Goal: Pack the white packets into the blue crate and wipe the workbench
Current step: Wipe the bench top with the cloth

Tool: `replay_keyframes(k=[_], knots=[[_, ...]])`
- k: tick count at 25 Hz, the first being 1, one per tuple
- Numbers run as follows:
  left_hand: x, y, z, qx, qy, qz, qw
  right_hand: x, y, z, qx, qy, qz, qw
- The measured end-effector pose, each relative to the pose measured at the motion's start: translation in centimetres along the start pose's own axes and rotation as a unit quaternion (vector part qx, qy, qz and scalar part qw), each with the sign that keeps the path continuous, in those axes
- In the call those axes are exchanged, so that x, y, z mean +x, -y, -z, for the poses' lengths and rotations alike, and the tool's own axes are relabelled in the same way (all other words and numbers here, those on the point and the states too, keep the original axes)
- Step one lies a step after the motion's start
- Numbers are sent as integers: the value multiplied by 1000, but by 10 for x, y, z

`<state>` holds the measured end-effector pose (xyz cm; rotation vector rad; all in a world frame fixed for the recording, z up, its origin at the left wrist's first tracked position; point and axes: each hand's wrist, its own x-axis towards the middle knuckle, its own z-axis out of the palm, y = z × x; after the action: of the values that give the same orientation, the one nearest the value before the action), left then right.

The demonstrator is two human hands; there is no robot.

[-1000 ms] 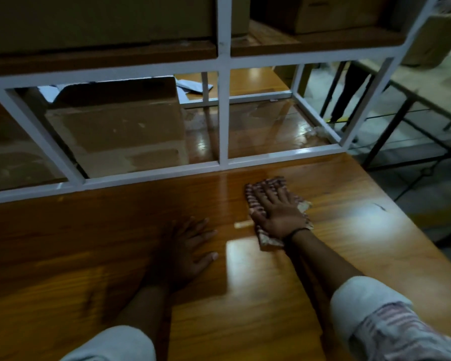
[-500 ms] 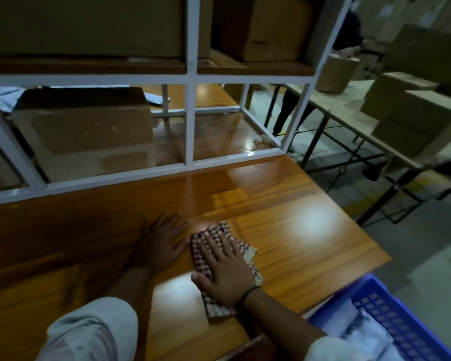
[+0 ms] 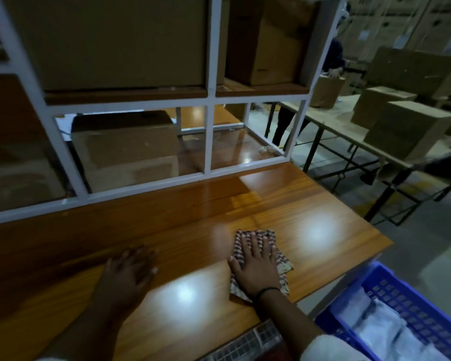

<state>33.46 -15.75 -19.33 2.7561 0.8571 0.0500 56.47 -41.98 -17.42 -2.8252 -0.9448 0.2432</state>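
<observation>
- The room is a dim warehouse. Cardboard boxes [image 3: 406, 131] stand on a side table well off to the right, and part of another person shows beyond them.
- The workbench [image 3: 310, 204] fills the middle of the view. It has a glossy wooden top with lamp glare on it.
- A white metal rack [image 3: 208, 139] stands along the bench's far edge, with a carton [image 3: 125, 142] behind its lower bars.
- The blue crate [image 3: 412, 306] sits low, off the bench's near right corner.
- The white packets [image 3: 385, 332] lie inside the crate. None show on the bench top, so the packing looks finished and wiping is the step in hand.
- The checked cloth [image 3: 284, 267] lies flat on the wood, right of centre. Its long axis runs from the near edge toward the rack.
- The right hand [image 3: 255, 264] presses flat on the cloth with its fingers straight, spread and pointing at the rack. It pinches nothing.
- The left hand [image 3: 128, 272] rests flat on bare wood to the left, apart from the cloth, and holds nothing. It seems to be bracing.
- The cloth is wholly under the right hand, so the next stroke belongs to that arm.
- Bare wood lies on both sides, so a sideways sweep across the cloth's long axis looks likely. The bench's right end is the nearer limit.
</observation>
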Motion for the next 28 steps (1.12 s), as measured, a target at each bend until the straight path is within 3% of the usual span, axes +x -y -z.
replay_keyframes(k=[4, 6, 8, 10, 12, 15, 17, 19, 22, 24, 26, 28], knots=[[-22, 12, 7, -13, -35, 6, 999, -56, 90, -25, -11, 41, 210, 977], [-21, 11, 8, -31, -47, 4, 998, -78, 101, -31, -32, 66, 318, 945], [-20, 10, 7, -46, -57, 5, 997, -75, 82, -24, -46, 67, 371, 925], [-21, 13, 6, -66, -73, 7, 995, -53, 54, -18, -65, 38, 306, 949], [-21, 12, 6, -79, -82, 13, 993, -32, 32, -10, -69, 26, 160, 984], [-23, 8, 7, -94, -92, 28, 991, -17, 40, -14, -37, 12, 19, 999], [-22, 7, 8, -95, -93, 30, 991, -20, 68, -22, -20, 17, 42, 999], [-20, 9, 7, -88, -91, 27, 992, -37, 101, -30, -33, 31, 152, 987], [-19, 8, 7, -80, -92, 21, 992, -76, 113, -33, -57, 68, 354, 931], [-19, 6, 9, -77, -90, 31, 992, -76, 90, -25, -55, 63, 407, 910], [-19, 6, 8, -81, -88, 38, 992, -47, 63, -22, -59, 29, 349, 935], [-18, 6, 7, -83, -85, 34, 992, -12, 45, -17, -52, 18, 207, 977]])
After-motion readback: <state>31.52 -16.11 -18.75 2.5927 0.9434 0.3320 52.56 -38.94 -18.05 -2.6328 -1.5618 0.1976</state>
